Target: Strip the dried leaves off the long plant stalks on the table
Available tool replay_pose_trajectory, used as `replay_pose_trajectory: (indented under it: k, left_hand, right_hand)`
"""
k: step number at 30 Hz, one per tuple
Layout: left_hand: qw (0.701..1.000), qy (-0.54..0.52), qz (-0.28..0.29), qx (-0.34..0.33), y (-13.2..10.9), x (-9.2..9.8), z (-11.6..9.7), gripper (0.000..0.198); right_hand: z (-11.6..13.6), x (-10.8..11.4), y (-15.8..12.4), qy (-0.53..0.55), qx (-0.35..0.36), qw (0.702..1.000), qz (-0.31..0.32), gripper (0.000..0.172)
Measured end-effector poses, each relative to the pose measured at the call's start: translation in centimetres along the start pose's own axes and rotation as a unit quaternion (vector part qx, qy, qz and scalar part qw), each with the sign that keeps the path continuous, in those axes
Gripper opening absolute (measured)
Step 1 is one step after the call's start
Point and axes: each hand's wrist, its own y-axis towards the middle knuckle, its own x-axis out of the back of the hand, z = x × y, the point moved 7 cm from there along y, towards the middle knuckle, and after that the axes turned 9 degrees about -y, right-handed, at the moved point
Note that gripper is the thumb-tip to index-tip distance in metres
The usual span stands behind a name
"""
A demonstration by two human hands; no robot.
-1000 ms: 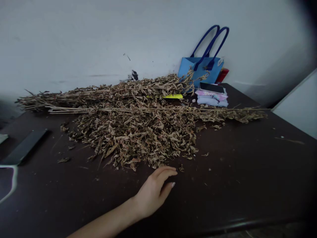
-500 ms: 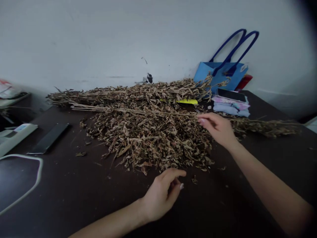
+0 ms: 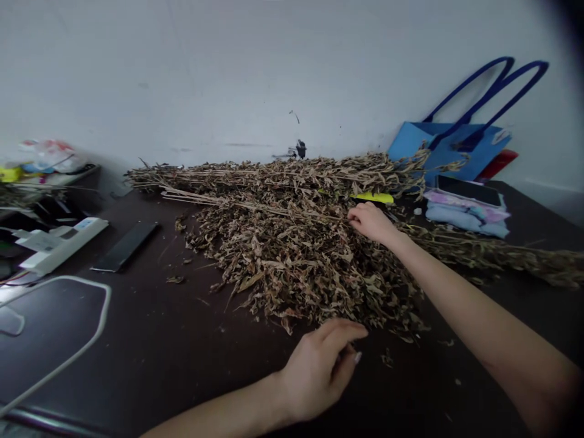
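A heap of dried brown leaves (image 3: 301, 267) lies on the dark table (image 3: 173, 347), with long dried stalks (image 3: 255, 176) stacked behind it. My right hand (image 3: 371, 222) reaches over the heap and closes its fingers on a long stalk (image 3: 479, 249) that runs across the pile to the right. My left hand (image 3: 326, 368) rests on the table at the near edge of the heap, fingers loosely curled with nothing in them.
A blue bag (image 3: 451, 149) leans on the wall at the back right, beside folded cloth with a phone (image 3: 468, 191) on top. A yellow object (image 3: 371, 198) peeks from the stalks. At left lie a black bar (image 3: 125, 246), a white power strip (image 3: 61, 243) and a white cable (image 3: 68, 359).
My right arm came into view and reached across the heap, closing on a stalk. The view swung left. My left hand stayed at the heap's near edge.
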Motion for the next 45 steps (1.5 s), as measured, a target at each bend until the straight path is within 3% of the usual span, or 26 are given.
replay_pose_trajectory:
  k: [6, 13, 20, 29, 36, 41, 45]
  left_hand:
    - [1.0, -0.001, -0.014, -0.009, 0.4, 0.8, -0.5, 0.033]
    - [0.993, 0.04, -0.104, -0.048, 1.5, 4.3, -1.6, 0.027]
    - [0.984, 0.089, -0.156, -0.008, 2.7, 7.0, -1.4, 0.024]
    - [0.985, 0.119, -0.125, -0.006, 3.3, 6.9, -1.1, 0.022]
    - [0.974, 0.196, -0.109, -0.025, 4.6, 8.2, -1.1, 0.021]
    - [0.94, 0.325, -0.09, -0.055, 7.3, 10.2, -0.8, 0.023]
    - [0.883, 0.467, -0.044, -0.018, 10.9, 11.5, 1.3, 0.027]
  right_hand:
    - [-0.8, 1.5, -0.3, 0.0, -0.002, 0.999, -0.048, 0.015]
    - [-1.9, 3.2, -2.1, 0.026, -0.014, 0.993, -0.118, 0.015]
    - [-2.1, 2.3, -2.1, 0.032, -0.002, 0.993, -0.118, 0.009]
    - [-0.8, 0.1, -3.0, 0.005, 0.032, 0.998, -0.051, 0.011]
    - [-0.9, 0.4, -2.5, 0.023, -0.002, 0.999, -0.04, 0.016]
    - [-1.9, 1.0, -2.4, 0.074, -0.044, 0.996, -0.03, 0.015]
    - [-2.5, 1.8, -2.3, 0.118, -0.056, 0.991, -0.024, 0.012]
